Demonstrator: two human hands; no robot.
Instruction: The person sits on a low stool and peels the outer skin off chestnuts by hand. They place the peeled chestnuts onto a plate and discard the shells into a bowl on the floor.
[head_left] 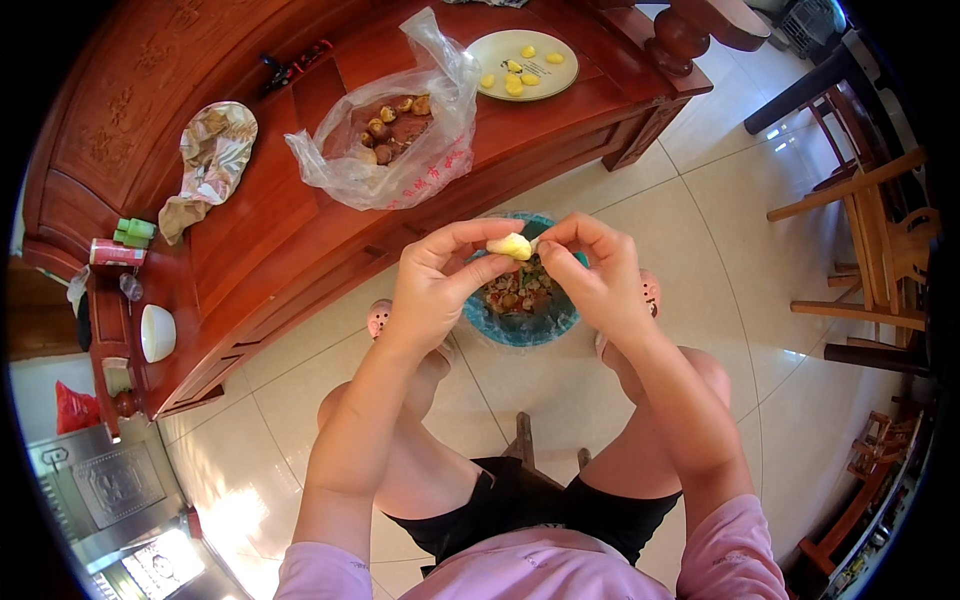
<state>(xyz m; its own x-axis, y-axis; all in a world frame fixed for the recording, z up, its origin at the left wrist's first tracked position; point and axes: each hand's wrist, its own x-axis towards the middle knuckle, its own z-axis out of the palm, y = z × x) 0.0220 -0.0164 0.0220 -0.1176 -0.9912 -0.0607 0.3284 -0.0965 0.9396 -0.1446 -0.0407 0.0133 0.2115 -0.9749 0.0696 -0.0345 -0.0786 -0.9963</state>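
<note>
Left grip (440, 275) pinches a yellow nut (512, 246) beside right grip (604, 275), its hold unclear; beyond, peeled nuts (514, 87) lie plated, brown nuts (379, 129) remain bagged.

On your left, the red-brown bench (262, 250) bears a white bowl (158, 333), a red can (117, 253), green containers (134, 232) and a patterned cloth (218, 150); on your right, you have a wooden chair (858, 313).

L hand (437, 268) pinching pale-yellow pc (512, 246), R hand (598, 265) at its R end; both over teal bin (550, 325) w/ scraps (515, 292). Clear bag (390, 186) w/ brown pcs (378, 129) + plate (500, 54) w/ yellow pcs (514, 86) on red-brown bench (270, 215).
</note>
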